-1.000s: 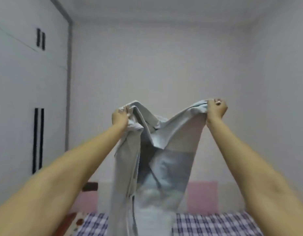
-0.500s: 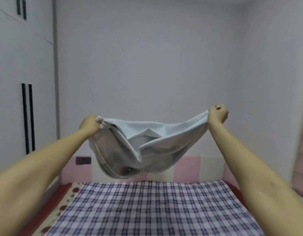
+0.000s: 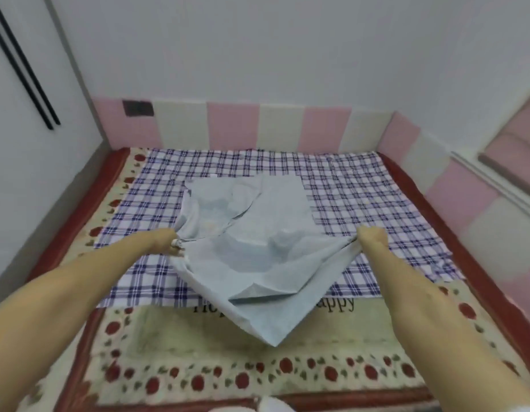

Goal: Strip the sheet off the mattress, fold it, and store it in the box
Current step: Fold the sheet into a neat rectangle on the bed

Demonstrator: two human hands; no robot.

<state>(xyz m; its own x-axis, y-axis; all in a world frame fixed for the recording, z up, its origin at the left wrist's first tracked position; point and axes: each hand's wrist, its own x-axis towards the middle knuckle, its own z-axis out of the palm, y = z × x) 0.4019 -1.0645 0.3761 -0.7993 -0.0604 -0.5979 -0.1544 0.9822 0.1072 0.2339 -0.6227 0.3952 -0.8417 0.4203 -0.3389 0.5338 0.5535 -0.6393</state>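
On purple-checked blanket [image 3: 361,188], pale blue fabric sheet [image 3: 257,263] now lowered, stretched crosswise, corner pointing nearward, left hand [image 3: 171,239], right hand [image 3: 372,237] gripping it.

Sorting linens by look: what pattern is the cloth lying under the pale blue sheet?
Purple-blue and white plaid cloth, best in the head view.

Home bedroom: checked bedcover [image 3: 361,197], pink-and-cream padded wall panels [image 3: 232,126], white wardrobe [image 3: 19,150].

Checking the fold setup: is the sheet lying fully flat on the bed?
No, the sheet is bunched between the left hand and right hand gripping it.
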